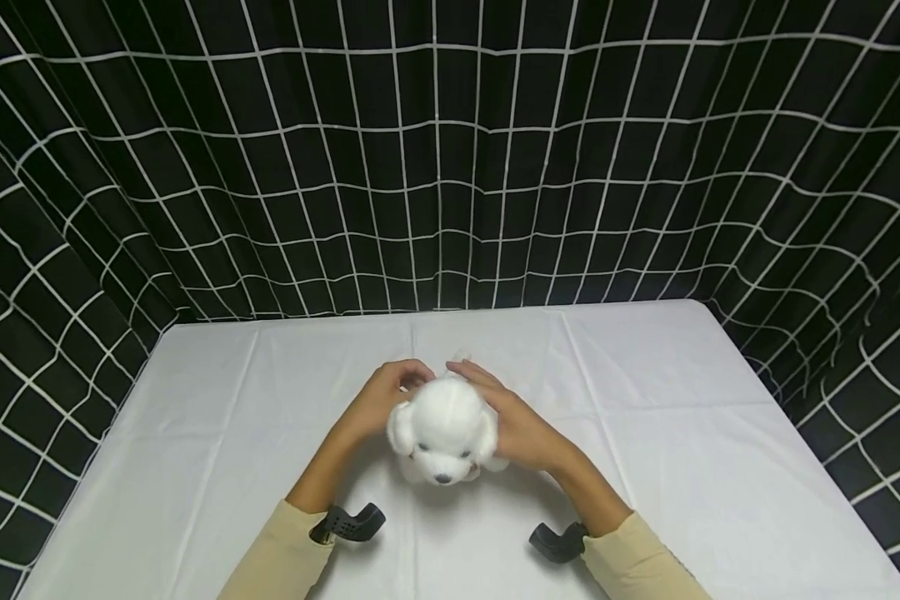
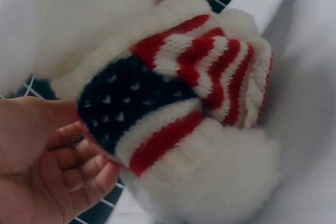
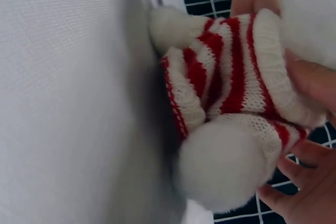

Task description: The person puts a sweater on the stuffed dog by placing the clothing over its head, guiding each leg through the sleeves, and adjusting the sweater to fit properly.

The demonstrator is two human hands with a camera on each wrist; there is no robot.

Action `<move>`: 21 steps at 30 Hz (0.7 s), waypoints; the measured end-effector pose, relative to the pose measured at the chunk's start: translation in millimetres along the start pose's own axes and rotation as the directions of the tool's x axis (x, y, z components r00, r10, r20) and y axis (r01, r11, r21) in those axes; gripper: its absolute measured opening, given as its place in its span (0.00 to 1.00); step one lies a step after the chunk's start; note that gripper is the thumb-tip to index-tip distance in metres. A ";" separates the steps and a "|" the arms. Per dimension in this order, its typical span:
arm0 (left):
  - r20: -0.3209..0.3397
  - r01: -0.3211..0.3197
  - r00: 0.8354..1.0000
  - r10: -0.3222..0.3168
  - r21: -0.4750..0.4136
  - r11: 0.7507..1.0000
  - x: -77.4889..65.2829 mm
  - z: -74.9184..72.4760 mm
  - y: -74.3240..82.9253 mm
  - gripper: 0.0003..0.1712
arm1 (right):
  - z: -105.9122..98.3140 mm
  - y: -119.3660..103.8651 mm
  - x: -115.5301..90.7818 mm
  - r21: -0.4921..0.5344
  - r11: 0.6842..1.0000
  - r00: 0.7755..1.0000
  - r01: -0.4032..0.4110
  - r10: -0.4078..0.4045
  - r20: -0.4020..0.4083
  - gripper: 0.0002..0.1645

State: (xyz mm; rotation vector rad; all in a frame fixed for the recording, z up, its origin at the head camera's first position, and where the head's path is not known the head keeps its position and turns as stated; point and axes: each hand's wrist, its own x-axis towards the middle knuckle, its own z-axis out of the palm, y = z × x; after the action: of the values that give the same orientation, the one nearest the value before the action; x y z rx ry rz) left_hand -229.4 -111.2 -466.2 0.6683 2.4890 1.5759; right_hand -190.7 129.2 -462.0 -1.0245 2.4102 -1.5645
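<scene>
A white plush dog (image 1: 446, 429) stands on the table facing me. It wears a knitted sweater (image 2: 157, 90) with red and white stripes and a dark blue patch with small white marks. My left hand (image 1: 390, 396) is at the dog's side, its curled fingers and thumb holding the sweater's edge in the left wrist view. On the other side, my right hand (image 1: 517, 417) reaches along the body. In the right wrist view its thumb lies at the ribbed collar of the striped sweater (image 3: 236, 72), with the fingers bent around the lower edge. The dog's head hides part of both hands in the head view.
A white cloth with creases covers the table (image 1: 682, 467). Dark curtains with a white grid (image 1: 457, 167) stand behind the table and at both sides. A black curved piece (image 1: 356, 523) sits on the left wrist and a similar piece (image 1: 557, 542) on the right.
</scene>
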 end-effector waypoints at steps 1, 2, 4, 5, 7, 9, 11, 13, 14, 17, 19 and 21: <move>-0.001 -0.009 1.000 0.009 -0.002 1.000 0.3 0.6 -0.9 0.10 | 1.5 -0.2 0.3 -0.008 1.000 1.000 0.001 -0.001 -0.008 0.44; -0.002 -0.023 1.000 0.023 -0.005 1.000 0.8 1.3 -1.8 0.10 | 2.6 -0.4 0.4 -0.019 1.000 1.000 0.005 -0.005 -0.014 0.42; -0.013 -0.047 0.999 0.047 -0.004 0.999 2.0 2.3 -3.2 0.09 | 3.6 -0.3 0.6 -0.027 1.000 1.000 0.016 -0.017 -0.023 0.40; -0.024 -0.054 0.998 0.054 0.004 0.999 2.9 2.9 -3.6 0.08 | 3.6 0.2 0.6 -0.025 0.999 0.999 0.025 -0.026 -0.025 0.39; -0.056 -0.051 0.997 0.053 0.031 0.998 4.3 4.1 -4.5 0.05 | 2.7 1.3 0.8 -0.021 0.999 0.998 0.049 -0.050 -0.023 0.40; -0.096 -0.022 0.995 0.028 0.062 0.998 5.2 5.5 -7.1 0.03 | 1.6 2.0 1.0 -0.022 0.997 0.997 0.079 -0.079 -0.014 0.44; -0.133 0.028 0.991 -0.017 0.083 0.996 5.8 6.8 -9.9 0.04 | 1.1 2.7 1.3 -0.018 0.995 0.995 0.101 -0.101 0.000 0.49; -0.161 0.068 0.986 -0.052 0.096 0.993 6.0 7.7 -14.2 0.04 | 1.1 3.0 1.7 -0.015 0.994 0.994 0.113 -0.112 0.011 0.51; -0.169 0.082 0.983 -0.064 0.101 0.992 6.4 7.8 -16.6 0.04 | 1.1 2.9 1.8 -0.015 0.994 0.994 0.109 -0.109 0.013 0.52; -0.169 0.115 0.981 -0.100 0.082 0.990 6.1 5.4 -20.0 0.06 | -0.9 1.4 1.7 -0.016 0.997 0.997 0.071 -0.070 0.031 0.52; -0.132 0.140 0.982 -0.134 0.031 0.990 5.4 2.0 -20.8 0.08 | -6.2 -2.4 0.5 -0.025 0.999 0.997 0.037 -0.035 0.071 0.51; -0.070 0.185 0.980 -0.188 -0.051 0.981 4.0 -2.3 -20.1 0.10 | -15.9 -8.7 -3.4 -0.021 1.000 0.993 0.001 0.001 0.121 0.50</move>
State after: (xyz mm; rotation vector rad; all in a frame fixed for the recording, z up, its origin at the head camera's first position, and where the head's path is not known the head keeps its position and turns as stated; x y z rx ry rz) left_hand -239.7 -118.6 -482.4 0.3636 2.4765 1.6088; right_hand -190.5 141.4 -448.2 -1.0894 2.3503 -1.4356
